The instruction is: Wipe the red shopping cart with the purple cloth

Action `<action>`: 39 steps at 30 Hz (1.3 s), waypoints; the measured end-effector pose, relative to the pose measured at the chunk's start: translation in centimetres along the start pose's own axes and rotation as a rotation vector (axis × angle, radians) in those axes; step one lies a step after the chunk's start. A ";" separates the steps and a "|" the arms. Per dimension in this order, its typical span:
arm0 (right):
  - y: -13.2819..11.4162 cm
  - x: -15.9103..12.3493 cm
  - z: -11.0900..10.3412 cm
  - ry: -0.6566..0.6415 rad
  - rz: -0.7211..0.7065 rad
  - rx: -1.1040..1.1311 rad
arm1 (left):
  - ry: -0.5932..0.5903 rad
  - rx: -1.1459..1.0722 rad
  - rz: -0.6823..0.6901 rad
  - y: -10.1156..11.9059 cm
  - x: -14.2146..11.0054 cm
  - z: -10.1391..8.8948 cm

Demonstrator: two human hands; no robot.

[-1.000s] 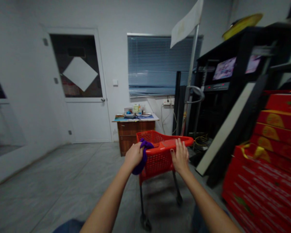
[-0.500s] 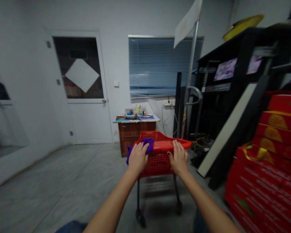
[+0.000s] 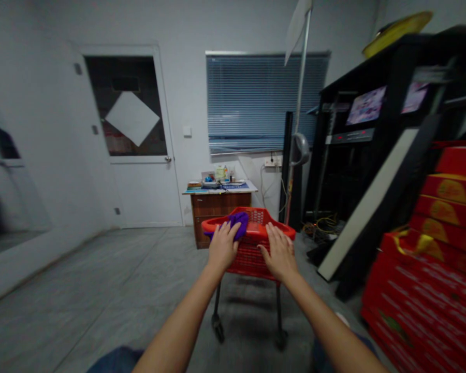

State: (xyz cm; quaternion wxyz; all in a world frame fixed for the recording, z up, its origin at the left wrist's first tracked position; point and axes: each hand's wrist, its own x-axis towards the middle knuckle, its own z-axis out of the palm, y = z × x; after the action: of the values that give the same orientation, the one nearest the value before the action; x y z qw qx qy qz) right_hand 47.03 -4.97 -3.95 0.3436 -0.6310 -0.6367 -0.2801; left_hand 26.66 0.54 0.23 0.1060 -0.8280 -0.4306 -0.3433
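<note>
A small red plastic shopping cart (image 3: 248,261) with a mesh basket on thin black legs and castors stands ahead of me on the floor. My left hand (image 3: 223,246) presses a crumpled purple cloth (image 3: 236,226) against the near left of the cart's rim. My right hand (image 3: 279,254) lies flat on the rim's right side, fingers spread, holding nothing. The inside of the basket is mostly out of sight.
Stacked red cartons (image 3: 419,269) and a black shelf unit (image 3: 357,155) line the right side, with tangled yellow cables (image 3: 322,228) on the floor. A wooden cabinet (image 3: 217,207) stands beyond the cart. A white door (image 3: 140,191) is at the back left.
The cart has turned to sit straighter and rolled slightly away from me. The purple cloth no longer hangs down the left side; it now lies on the rim under my left hand.
</note>
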 end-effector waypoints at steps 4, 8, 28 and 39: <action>1.1 -0.2 -0.4 0.050 0.019 0.005 | 0.008 -0.017 -0.121 -3.0 0.6 -0.5; -0.1 -0.3 0.1 0.054 0.013 0.032 | 0.027 -0.028 -0.136 -2.7 0.9 -0.2; -5.0 -0.6 0.5 0.013 0.042 0.151 | -0.053 -0.056 0.038 -1.1 1.7 -0.9; -1.4 -1.9 2.4 0.119 0.206 0.356 | -0.057 -0.036 -0.152 -3.8 2.7 -1.8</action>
State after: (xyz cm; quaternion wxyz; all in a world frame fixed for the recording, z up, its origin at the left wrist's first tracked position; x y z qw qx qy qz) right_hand 45.33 -4.29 -6.86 0.5135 -0.6045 -0.5866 -0.1636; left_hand 23.85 3.72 2.92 0.0526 -0.8042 -0.4886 -0.3344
